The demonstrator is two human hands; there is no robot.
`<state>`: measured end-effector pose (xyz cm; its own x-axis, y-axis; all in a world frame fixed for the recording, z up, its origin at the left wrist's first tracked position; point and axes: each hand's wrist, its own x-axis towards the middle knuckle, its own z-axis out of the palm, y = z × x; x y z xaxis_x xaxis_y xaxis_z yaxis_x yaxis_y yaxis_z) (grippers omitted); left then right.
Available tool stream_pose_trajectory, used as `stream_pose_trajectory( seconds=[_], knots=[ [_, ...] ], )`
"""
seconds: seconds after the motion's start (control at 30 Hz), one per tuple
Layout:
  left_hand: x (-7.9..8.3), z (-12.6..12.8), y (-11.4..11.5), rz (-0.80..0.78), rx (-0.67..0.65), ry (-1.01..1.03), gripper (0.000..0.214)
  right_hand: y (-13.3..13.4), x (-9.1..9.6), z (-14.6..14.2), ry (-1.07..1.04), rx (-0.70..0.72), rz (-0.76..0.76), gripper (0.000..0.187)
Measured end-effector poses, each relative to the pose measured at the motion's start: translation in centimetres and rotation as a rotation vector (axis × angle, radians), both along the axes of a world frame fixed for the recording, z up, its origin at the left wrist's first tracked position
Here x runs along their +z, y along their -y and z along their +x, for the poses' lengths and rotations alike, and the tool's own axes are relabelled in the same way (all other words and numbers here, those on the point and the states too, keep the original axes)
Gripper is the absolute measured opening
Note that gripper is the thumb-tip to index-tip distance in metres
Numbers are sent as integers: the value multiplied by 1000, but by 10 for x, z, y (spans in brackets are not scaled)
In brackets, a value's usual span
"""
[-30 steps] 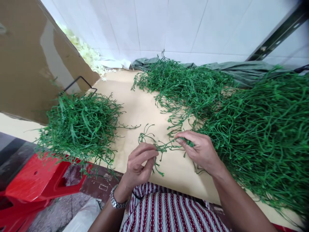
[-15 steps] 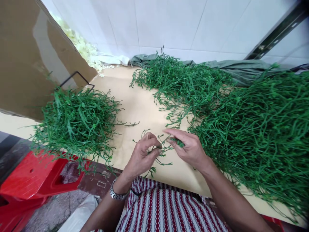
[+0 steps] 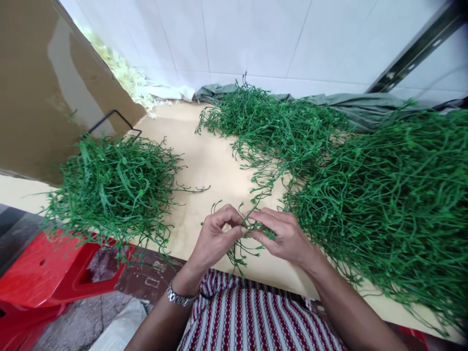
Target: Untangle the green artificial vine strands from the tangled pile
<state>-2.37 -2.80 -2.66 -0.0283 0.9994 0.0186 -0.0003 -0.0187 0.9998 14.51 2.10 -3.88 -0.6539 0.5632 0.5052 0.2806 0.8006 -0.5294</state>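
Thin green artificial-looking plant stems (image 3: 237,254) hang between and below my hands, over the table near its front edge. My left hand (image 3: 222,234) pinches some of them between thumb and forefinger. Close against it, my right hand (image 3: 280,231) has its thumb and forefinger closed on the stems too, with small green pieces (image 3: 268,233) showing at its fingers. The fingertips of both hands almost meet; exactly what lies between them is partly hidden. To the right, just beyond my right hand, spreads a large heap of green stems (image 3: 398,195).
Another heap of stems (image 3: 278,122) lies at the back, by the tiled wall (image 3: 248,34). A finished-looking green pile (image 3: 120,180) lies at left before a cardboard box (image 3: 32,87) and a black wire handle (image 3: 115,113). A red stool (image 3: 44,265) stands below left.
My right hand has moved left and slightly down to meet my left hand. Its thumb and forefinger have closed on the stems. The heaps look the same.
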Motion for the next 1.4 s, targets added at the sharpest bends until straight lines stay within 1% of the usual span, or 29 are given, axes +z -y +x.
stream_pose_trajectory(
  seconds=[0.13, 0.2, 0.33, 0.43, 0.5, 0.6, 0.67, 0.73, 0.8, 0.87, 0.93, 1.0, 1.03, 1.1, 1.2, 1.33, 1.4],
  knots=[
    [-5, 1, 0, -114, -23, 208, 16, 0, -3, -4, -137, 45, -97, 17],
    [-6, 1, 0, -128, 7, 280, 17, 2, -4, -4, -172, 41, -156, 14],
    [-5, 4, 2, -107, 96, 286, 16, 2, -7, -2, -163, -1, -195, 10],
    [-2, 5, 4, -84, 86, 246, 17, 1, -7, 1, -119, -19, -149, 10],
    [0, 4, 5, -66, 61, 201, 15, -1, -6, 2, -77, -39, -68, 12],
    [-1, 1, 6, -90, 14, 155, 9, -3, -4, 3, -31, -87, 43, 15],
    [-4, 1, 7, -102, 32, 173, 6, -3, -4, 3, -23, -97, 40, 20],
    [-6, 2, 8, -92, 84, 177, 5, 1, -3, 4, -53, -110, -16, 27],
    [-8, 4, 8, -59, 155, 125, 3, 6, 0, 4, -138, -169, -82, 29],
    [-9, 6, 8, 18, 233, 21, 3, 11, 3, 2, -227, -208, -147, 21],
    [-9, 9, 7, 129, 283, -92, 6, 14, 4, -2, -247, -155, -257, 13],
    [-9, 11, 6, 233, 295, -186, 8, 14, 4, -7, -216, -93, -407, 9],
    [-9, 12, 6, 271, 296, -218, 8, 13, 3, -10, -201, -93, -477, 8],
    [-10, 14, 6, 315, 303, -260, 8, 11, 0, -15, -194, -145, -578, 12],
    [-12, 17, 6, 334, 297, -314, 9, 10, -2, -18, -198, -193, -655, 16],
    [-14, 19, 7, 393, 330, -416, 12, 10, -3, -19, -254, -164, -771, 19],
    [-15, 20, 8, 387, 326, -396, 12, 10, -4, -21, -308, -163, -840, 25]
  ],
)
